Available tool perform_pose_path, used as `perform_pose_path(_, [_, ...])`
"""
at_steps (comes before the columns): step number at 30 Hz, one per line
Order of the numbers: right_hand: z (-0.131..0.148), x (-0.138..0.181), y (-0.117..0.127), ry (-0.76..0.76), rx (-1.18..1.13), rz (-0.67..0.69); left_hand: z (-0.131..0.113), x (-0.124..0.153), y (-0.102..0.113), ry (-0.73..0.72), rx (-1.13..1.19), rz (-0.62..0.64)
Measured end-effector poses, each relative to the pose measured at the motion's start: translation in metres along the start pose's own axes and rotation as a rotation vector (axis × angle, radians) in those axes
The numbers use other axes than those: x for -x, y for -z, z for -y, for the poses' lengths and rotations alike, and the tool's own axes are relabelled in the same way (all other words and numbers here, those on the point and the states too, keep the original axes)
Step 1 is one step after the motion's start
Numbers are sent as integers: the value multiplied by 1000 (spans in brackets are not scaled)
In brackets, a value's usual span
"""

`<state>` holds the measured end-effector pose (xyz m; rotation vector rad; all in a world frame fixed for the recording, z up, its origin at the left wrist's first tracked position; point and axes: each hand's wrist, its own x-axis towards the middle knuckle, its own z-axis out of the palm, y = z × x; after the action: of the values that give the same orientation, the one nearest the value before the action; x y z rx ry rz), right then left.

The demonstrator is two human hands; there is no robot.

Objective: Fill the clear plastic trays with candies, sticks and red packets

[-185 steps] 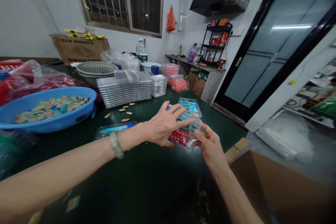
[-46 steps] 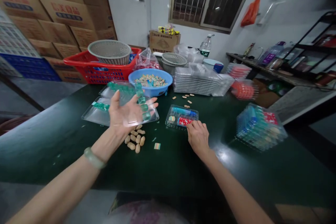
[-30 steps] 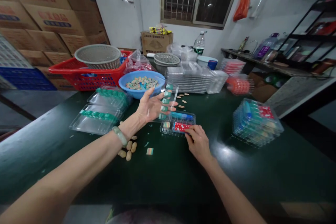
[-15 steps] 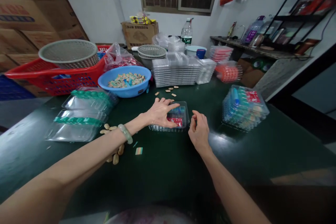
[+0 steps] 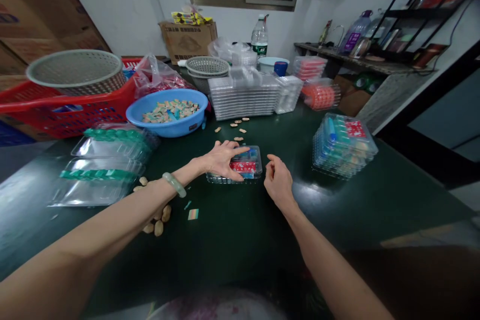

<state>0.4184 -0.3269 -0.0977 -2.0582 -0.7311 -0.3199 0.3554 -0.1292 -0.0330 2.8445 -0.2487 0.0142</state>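
A clear plastic box [image 5: 256, 160] lies on the dark green table, with a red patterned packet [image 5: 243, 166] and blue items inside it. My left hand [image 5: 222, 159], fingers spread, rests on top of the box and covers its left part. To the right of the box, slightly apart from it, is my right hand [image 5: 278, 180]; its fingers are curled in and nothing shows in them. Below the box lie a small striped square piece [image 5: 193, 214] and a thin green scrap [image 5: 188, 205]. Several peanuts [image 5: 159, 228] are partly hidden under my left forearm.
Filled clear boxes [image 5: 343, 145] are stacked at right. Clear containers with green pieces [image 5: 99, 175] lie left. Behind are a blue basin [image 5: 195, 122] of small striped pieces, a red basket [image 5: 90, 115], stacked empty trays [image 5: 243, 100] and several loose peanuts [image 5: 238, 139].
The whole view has shifted slightly, so most things sit further left. My left hand stays on the box, where more of the red packet shows. My right hand remains curled beside it.
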Motion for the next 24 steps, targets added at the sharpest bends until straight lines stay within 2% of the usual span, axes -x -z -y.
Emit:
perform_pose_path(7, [0, -1, 0, 36, -91, -14, 6, -4, 11, 45, 201, -8])
perform_pose_path(11, [2, 0, -1, 37, -202, 64, 1, -3, 17, 83, 226, 4])
perform_pose_path(14, [1, -3, 0, -78, -453, 133, -1, -2, 17, 77, 198, 3])
perform_pose_path(19, [2, -9, 5, -429, -1021, 324, 0, -1, 10, 15, 72, -87])
perform_pose_path(21, [4, -11, 8, -471, -1147, 395, -1, -1, 10, -10, -15, -136])
perform_pose_path(24, [6, -12, 13, -463, -1215, 453, -8, 1, 13, -47, -168, -208])
